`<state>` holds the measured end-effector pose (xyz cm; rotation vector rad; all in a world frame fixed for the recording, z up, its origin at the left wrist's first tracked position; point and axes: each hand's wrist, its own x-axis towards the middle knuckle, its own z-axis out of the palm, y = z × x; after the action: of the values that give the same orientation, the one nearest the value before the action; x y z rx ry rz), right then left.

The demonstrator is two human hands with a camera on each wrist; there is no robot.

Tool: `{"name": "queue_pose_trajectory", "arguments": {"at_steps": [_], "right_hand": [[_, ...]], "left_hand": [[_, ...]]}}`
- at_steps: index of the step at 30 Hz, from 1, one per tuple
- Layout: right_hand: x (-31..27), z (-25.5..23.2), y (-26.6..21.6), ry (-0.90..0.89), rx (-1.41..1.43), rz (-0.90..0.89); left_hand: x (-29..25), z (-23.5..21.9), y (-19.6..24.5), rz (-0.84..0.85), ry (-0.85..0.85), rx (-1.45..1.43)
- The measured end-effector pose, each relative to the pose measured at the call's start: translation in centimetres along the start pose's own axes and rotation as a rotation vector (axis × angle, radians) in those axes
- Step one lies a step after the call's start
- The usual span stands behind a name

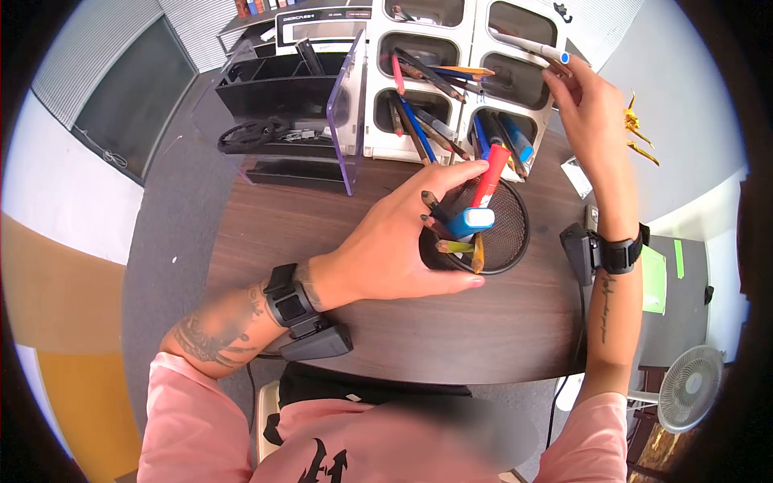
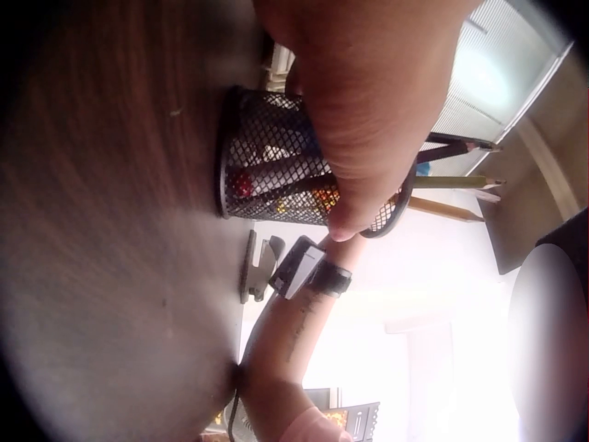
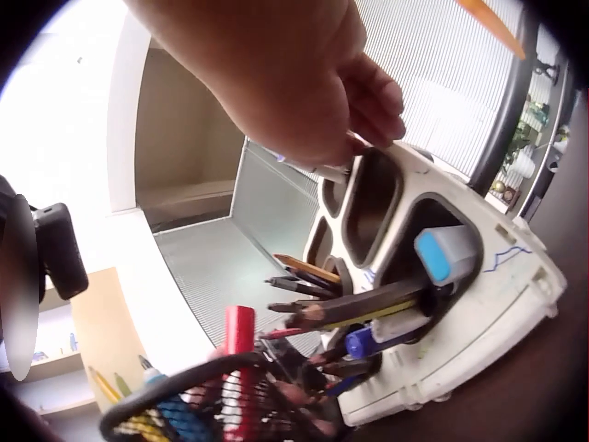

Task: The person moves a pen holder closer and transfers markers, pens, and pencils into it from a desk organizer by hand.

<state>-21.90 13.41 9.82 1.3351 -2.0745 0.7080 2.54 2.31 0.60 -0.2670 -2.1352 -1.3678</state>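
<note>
Far left: dark panel (image 1: pixel 129 92) set in a pale wall. Next, clear organizer (image 1: pixel 346 121) on the table (image 1: pixel 411 346), black tray (image 1: pixel 274 101) inside, black cable (image 1: pixel 254 135) bunched at its front.

Left hand (image 1: pixel 378 237), black wristband (image 1: pixel 288 302) behind it, reaches in from the left. Grip is wide, thumb and fingers curved round the cup (image 1: pixel 513 221), touching its sides. Cup is black mesh, at the front of the rack, right of the organizer; whether its base touches the table is hard to tell. In the cup: dark pencils (image 1: pixel 432 205) on the left, yellow-green pencil (image 1: pixel 455 246), blue marker (image 1: pixel 469 223), yellow pencil (image 1: pixel 478 256), red marker (image 1: pixel 492 173) leaning toward the rack.

White rack (image 1: pixel 477 28) behind the cup, compartments in two columns. Left column: pencils and pens poke out of the middle and lower compartments, pink pencil (image 1: pixel 398 74) among them. Right column: lower compartment has pens plus a thick marker (image 1: pixel 515 137) with a blue end.

Right hand (image 1: pixel 594 113) is up at the rack's right side. Grip nearly closed, fingertips pinching the white pen (image 1: pixel 535 48) near its blue end; pen lies slantwise in front of the top right compartment.

Far right: green sheet (image 1: pixel 654 282), white fan (image 1: pixel 691 389) below it.
</note>
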Motion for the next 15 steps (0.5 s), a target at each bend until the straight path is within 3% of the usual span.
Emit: {"name": "queue_pose_trajectory", "arguments": {"at_steps": [5, 9, 11, 12, 15], "right_hand": [[0.1, -0.8, -2.5, 0.166, 0.022, -0.010], [0.6, -0.8, -2.4, 0.130, 0.023, -0.032], [1.0, -0.6, -1.6, 0.163, -0.020, -0.136], [1.3, 2.1, 0.6, 0.143, -0.003, -0.116], [1.4, 2.8, 0.8, 0.215, 0.237, -0.081]], "left_hand": [[-0.1, -0.2, 1.3, 0.011, -0.042, 0.051], [-0.4, -0.3, 1.9, 0.014, -0.045, 0.083], [-0.7, -0.3, 2.3, 0.051, -0.013, 0.092], [0.4, 0.0, 0.0, 0.020, -0.023, 0.089], [0.4, -0.1, -0.4, 0.023, -0.013, 0.066]]}}
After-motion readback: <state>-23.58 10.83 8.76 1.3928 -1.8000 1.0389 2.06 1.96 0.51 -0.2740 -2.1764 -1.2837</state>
